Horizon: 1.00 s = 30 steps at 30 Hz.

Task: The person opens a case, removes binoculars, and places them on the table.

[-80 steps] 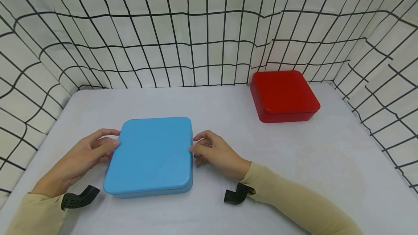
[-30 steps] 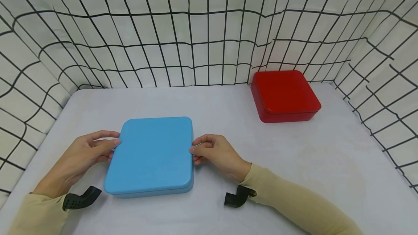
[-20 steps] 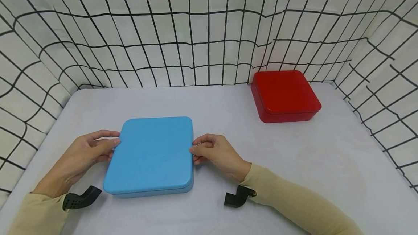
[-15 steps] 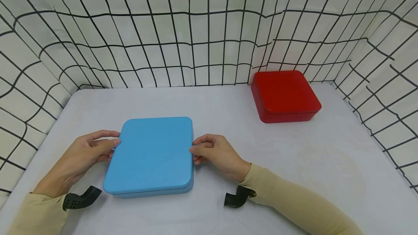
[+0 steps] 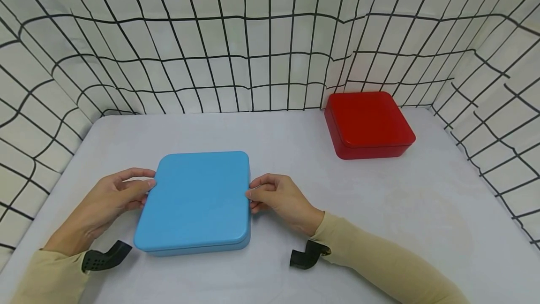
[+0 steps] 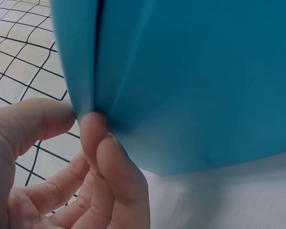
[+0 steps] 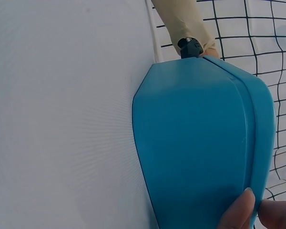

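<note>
A flat blue box (image 5: 196,201) with rounded corners lies lidded on the white table, in front of me. At its left edge my left hand (image 5: 101,205) pinches the lid (image 6: 76,52) between thumb and fingertips, which sit at the seam. On the opposite edge the thumb and fingers of my right hand (image 5: 287,203) grip the lid rim too. The right wrist view shows the dark seam running below the lid (image 7: 264,129), with thumb and finger on either side of it. What the box contains is hidden.
A red lidded box (image 5: 371,123) stands at the back right of the white table (image 5: 337,224). Black wire grid panels (image 5: 257,41) over white cloth enclose the back and both sides. A black wrist mount (image 5: 107,256) sticks out from the left sleeve, another (image 5: 310,253) from the right.
Since the oldest frame, my right fingers have closed in on the box's right edge and lowered slightly. The left hand has shifted a little. Over the last second nothing has visibly moved.
</note>
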Each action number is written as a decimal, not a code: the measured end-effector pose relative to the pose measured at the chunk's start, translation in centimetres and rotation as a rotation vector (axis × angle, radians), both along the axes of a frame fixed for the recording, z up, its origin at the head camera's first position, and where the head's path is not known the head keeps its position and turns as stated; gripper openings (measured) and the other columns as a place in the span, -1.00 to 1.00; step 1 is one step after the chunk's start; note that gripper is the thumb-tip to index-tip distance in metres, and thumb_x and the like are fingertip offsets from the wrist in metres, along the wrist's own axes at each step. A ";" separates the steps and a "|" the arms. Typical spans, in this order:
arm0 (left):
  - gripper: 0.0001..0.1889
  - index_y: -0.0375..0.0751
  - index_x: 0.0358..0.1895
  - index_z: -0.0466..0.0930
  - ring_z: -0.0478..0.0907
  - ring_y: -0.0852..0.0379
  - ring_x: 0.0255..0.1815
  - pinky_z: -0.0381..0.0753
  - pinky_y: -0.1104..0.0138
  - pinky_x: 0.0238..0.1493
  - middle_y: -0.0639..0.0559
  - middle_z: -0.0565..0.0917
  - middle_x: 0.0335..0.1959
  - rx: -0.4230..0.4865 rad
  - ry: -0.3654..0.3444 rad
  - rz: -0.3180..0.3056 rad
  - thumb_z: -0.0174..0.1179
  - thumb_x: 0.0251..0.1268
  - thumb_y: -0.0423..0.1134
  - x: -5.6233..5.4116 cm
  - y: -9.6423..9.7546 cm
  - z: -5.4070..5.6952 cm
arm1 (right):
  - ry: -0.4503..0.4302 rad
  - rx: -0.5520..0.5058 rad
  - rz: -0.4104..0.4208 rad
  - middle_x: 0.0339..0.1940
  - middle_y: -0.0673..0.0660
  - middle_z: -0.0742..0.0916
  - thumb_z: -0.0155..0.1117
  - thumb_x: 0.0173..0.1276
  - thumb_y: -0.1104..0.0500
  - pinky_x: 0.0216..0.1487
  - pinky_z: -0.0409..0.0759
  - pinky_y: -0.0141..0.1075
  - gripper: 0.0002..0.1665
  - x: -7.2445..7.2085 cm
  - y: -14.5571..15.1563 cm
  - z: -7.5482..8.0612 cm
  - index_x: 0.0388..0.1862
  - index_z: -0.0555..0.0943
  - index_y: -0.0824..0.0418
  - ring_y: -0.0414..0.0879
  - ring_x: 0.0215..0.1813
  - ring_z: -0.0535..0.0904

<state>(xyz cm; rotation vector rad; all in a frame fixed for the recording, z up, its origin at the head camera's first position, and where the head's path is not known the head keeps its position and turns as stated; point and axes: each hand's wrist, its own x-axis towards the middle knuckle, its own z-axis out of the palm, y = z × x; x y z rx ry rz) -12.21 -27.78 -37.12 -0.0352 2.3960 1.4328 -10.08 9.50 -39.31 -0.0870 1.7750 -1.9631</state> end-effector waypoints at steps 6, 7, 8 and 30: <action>-0.35 -0.35 0.49 0.21 0.65 0.33 -0.30 0.71 0.41 -0.22 0.44 0.70 -0.27 -0.041 0.002 -0.017 0.15 0.58 -0.02 0.1 0.2 0.1 | -0.007 -0.012 0.004 -0.34 0.05 0.77 0.33 0.41 0.23 -0.08 0.77 -0.31 -0.66 0.0 -0.1 0.1 0.09 0.54 0.36 -0.15 -0.31 0.71; -0.35 -0.36 0.49 0.21 0.65 0.33 -0.30 0.72 0.41 -0.22 0.44 0.71 -0.27 -0.043 0.004 -0.016 0.15 0.58 -0.02 0.1 0.2 0.1 | -0.007 -0.011 0.005 -0.34 0.05 0.77 0.33 0.41 0.23 -0.08 0.77 -0.31 -0.65 0.0 -0.1 0.1 0.09 0.54 0.36 -0.15 -0.31 0.71; -0.35 -0.36 0.49 0.22 0.65 0.32 -0.30 0.72 0.41 -0.22 0.43 0.71 -0.28 -0.042 0.005 -0.013 0.15 0.57 -0.02 0.1 0.2 0.1 | -0.007 -0.011 0.004 -0.34 0.05 0.77 0.33 0.42 0.23 -0.08 0.77 -0.31 -0.65 0.0 -0.1 0.2 0.09 0.54 0.36 -0.15 -0.30 0.71; -0.50 -0.21 0.36 0.40 0.66 0.30 -0.32 0.72 0.42 -0.23 0.36 0.72 -0.33 -0.042 0.046 0.015 0.21 0.53 -0.04 0.1 0.2 0.0 | -0.002 -0.019 0.013 -0.36 0.04 0.76 0.33 0.42 0.24 -0.09 0.78 -0.31 -0.65 -0.1 0.0 -0.1 0.09 0.53 0.38 -0.14 -0.30 0.72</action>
